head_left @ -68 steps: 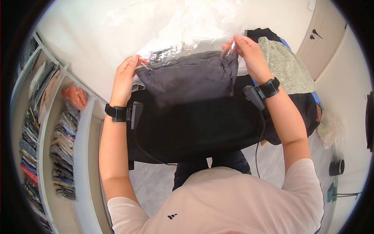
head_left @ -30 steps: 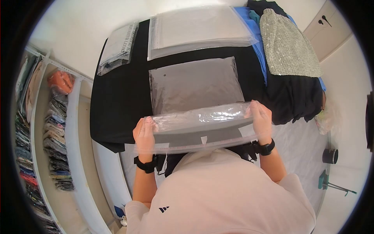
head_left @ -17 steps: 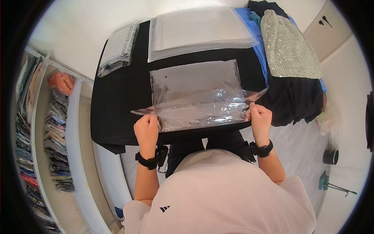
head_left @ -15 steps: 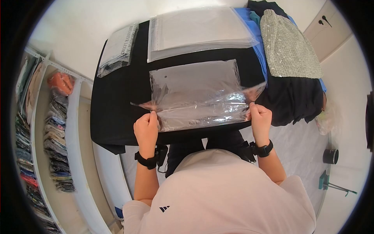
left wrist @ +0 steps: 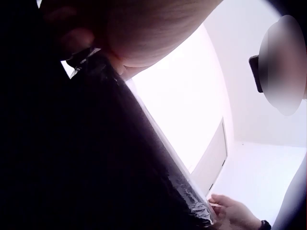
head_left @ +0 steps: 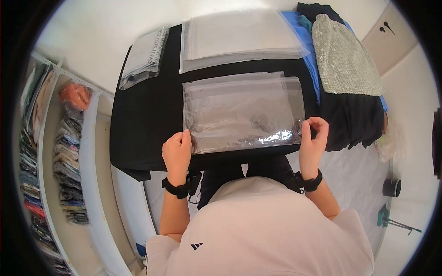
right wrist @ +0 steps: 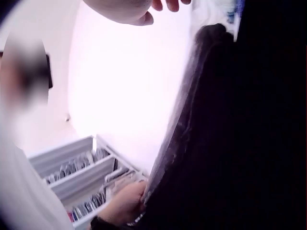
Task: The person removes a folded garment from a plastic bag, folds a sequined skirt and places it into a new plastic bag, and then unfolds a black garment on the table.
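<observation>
A clear plastic bag (head_left: pixel 244 110) with a folded grey garment inside lies flat near the front edge of the black-covered table (head_left: pixel 147 129). Its flap is folded over and shines along the front. My left hand (head_left: pixel 176 154) pinches the bag's front left corner with thumb and fingers; the right wrist view also shows this left hand (right wrist: pixel 125 201) at the bag's end. Beside the right edge is my right hand (head_left: pixel 316 140), its fingers loosely bent and its thumb tip close to the plastic. In the right wrist view, that hand's fingers (right wrist: pixel 171 5) hang apart from the bag.
A stack of flat clear bags (head_left: pixel 239 37) lies at the back of the table. A packed, printed bag (head_left: pixel 145 57) sits at the back left. A sequinned garment (head_left: pixel 345 60) rests on black and blue clothes at the right. Shelves (head_left: pixel 99 138) of bagged clothes line the left.
The bag came down from the air onto the table. Its flap, first held up by both hands, now lies folded over flat. My right hand has let go of the edge.
</observation>
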`<state>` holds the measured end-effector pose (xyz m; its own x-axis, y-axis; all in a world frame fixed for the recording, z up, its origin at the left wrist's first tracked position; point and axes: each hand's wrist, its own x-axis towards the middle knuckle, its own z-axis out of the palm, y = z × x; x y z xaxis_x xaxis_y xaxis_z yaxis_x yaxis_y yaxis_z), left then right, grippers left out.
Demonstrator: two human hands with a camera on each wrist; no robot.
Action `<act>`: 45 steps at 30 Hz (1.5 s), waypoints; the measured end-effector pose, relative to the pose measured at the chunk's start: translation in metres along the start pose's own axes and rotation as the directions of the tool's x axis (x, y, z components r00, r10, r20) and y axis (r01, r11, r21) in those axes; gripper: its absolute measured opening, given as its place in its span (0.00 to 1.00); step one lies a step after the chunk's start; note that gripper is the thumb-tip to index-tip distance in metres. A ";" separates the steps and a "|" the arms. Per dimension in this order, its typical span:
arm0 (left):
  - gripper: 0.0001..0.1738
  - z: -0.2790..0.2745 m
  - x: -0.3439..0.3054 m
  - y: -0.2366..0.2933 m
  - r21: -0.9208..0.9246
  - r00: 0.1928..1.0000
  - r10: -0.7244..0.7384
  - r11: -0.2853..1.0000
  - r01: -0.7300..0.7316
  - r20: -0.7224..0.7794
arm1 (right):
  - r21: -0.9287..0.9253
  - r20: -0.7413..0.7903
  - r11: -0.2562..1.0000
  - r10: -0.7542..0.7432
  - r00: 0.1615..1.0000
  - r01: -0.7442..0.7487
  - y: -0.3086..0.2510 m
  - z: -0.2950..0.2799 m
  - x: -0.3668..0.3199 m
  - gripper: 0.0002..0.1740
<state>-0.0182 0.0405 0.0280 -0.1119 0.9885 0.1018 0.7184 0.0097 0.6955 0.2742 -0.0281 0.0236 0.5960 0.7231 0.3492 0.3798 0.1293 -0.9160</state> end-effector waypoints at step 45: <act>0.41 0.026 0.058 0.039 0.157 0.439 0.519 0.499 -0.852 0.733 | -0.445 0.759 0.548 -0.189 0.623 0.708 -0.014 0.061 0.029 0.27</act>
<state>0.0212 0.1024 0.0426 0.8272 0.5497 -0.1161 0.5617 -0.8138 0.1489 0.2429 0.0324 0.0345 -0.2370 0.9411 0.2413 0.9451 0.2809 -0.1671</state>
